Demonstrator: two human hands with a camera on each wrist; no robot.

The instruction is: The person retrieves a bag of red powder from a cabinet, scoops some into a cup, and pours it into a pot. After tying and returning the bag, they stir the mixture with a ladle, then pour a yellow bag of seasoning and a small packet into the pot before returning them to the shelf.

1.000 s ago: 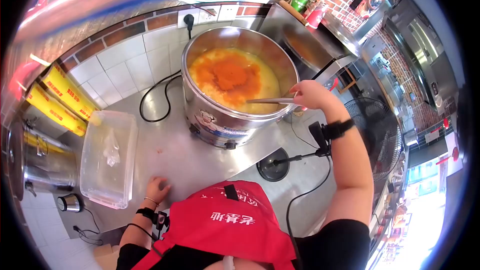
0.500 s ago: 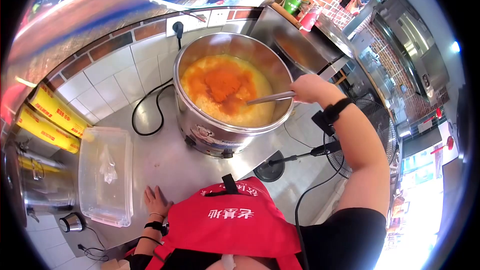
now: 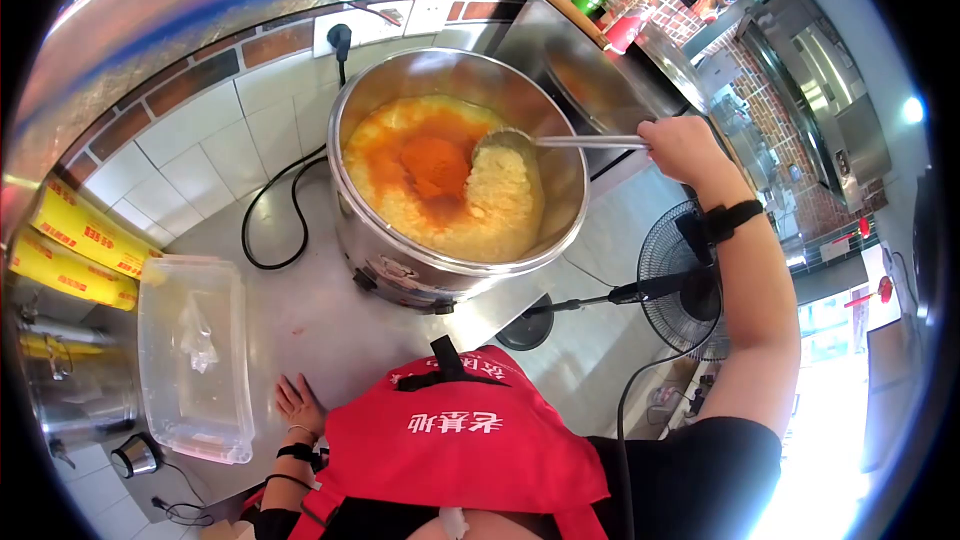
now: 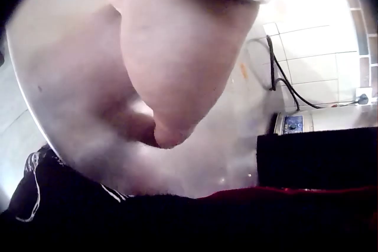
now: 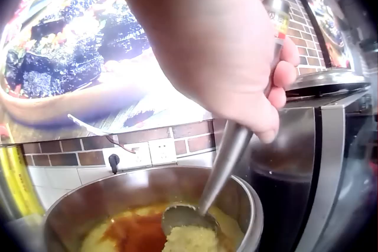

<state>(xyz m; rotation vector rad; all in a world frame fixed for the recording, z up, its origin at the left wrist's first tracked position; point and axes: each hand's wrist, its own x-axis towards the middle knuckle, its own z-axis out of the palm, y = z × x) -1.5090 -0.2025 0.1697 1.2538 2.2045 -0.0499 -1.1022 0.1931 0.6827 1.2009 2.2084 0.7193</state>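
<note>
Steel pot is sitting on the metal bench, open on top, with a patch of orange stuff floating in a chunky yellow mix. Right hand has its fingers curled snugly round the handle of a metal ladle, and the ladle's bowl is down inside the pot, right beside the orange bit, with yellow mush at it. Left hand is just resting on the bench, fingers spread, holding nothing, near a clear plastic box that's got a crumpled see-through bag in it. Black cord loops between box and pot.
</note>
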